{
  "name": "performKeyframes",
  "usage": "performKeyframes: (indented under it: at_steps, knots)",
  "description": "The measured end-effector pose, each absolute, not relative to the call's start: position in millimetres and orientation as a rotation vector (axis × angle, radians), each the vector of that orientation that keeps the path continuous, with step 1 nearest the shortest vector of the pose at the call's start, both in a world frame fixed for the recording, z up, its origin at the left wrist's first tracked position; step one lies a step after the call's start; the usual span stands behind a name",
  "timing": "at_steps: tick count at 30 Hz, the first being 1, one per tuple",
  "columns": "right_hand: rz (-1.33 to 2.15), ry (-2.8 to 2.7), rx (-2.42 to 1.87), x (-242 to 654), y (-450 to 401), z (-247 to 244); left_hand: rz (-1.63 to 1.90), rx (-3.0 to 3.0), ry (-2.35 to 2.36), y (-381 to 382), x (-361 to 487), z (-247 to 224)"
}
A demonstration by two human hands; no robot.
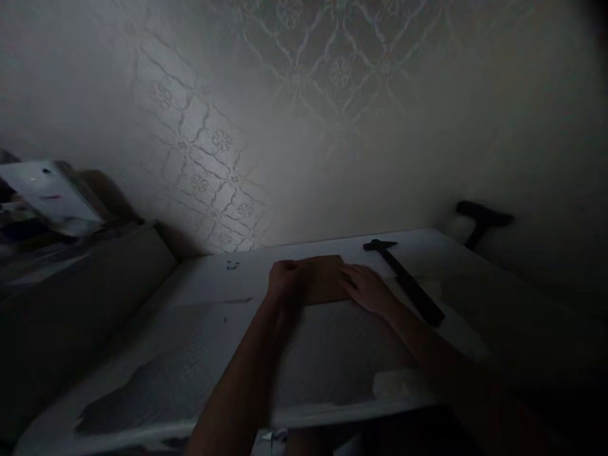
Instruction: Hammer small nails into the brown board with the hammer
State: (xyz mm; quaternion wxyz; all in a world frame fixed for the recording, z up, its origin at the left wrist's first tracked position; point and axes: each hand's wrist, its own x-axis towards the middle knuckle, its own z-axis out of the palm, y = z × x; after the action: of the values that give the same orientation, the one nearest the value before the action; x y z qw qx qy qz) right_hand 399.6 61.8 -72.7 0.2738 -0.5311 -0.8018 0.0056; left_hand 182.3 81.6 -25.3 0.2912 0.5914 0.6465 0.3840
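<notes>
A flat brown rectangular piece [323, 279] lies on the worn white table [209, 275], between my two hands. My left hand [284, 278] is at its left edge, fingers closed in a pinch on that edge. On the right edge rests my right hand [363, 285], palm down with the fingers stretched out. Just right of that hand, a dark hammer [408, 278] lies slanting, its head toward the wall. Several small dark bits [232, 265] are on the table to the left.
Behind the table stands a patterned wall [332, 158]. A dark T-shaped object [482, 218] is beyond the right edge. At the left, a grey raised surface [109, 278] borders the table, with a white box-like item [52, 193] and clutter on it.
</notes>
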Motion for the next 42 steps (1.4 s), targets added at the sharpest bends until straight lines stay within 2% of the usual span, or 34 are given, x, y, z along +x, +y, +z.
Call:
performKeyframes:
  at_steps: [7, 15, 33, 35, 38, 42]
  knots:
    - [0.027, -2.137, -1.433, 401.3, 61.6, -74.0, 0.963, 1.65, 1.655, 78.3, 177.0, -23.5]
    - [0.048, -2.128, -1.428, 400.7, 59.8, -71.7, 0.768, 1.774, 1.72, 80.1, 173.8, -28.4]
    - [0.031, -2.04, -1.353, 404.6, 61.1, -72.5, 0.572, 1.798, 1.855, 82.9, 177.6, -30.2]
    - [-0.068, -1.963, -1.452, 411.2, 58.7, -64.8, 0.586, 1.795, 1.844, 82.9, 177.7, -30.3]
    - [-0.252, -1.708, -1.838, 425.9, 52.3, -50.8, 0.644, 1.812, 1.812, 83.1, 177.3, -31.6]
    - [-0.245, -1.59, -2.207, 446.5, 46.0, -43.6, 0.714, 1.821, 1.74, 83.7, 175.3, -35.0]
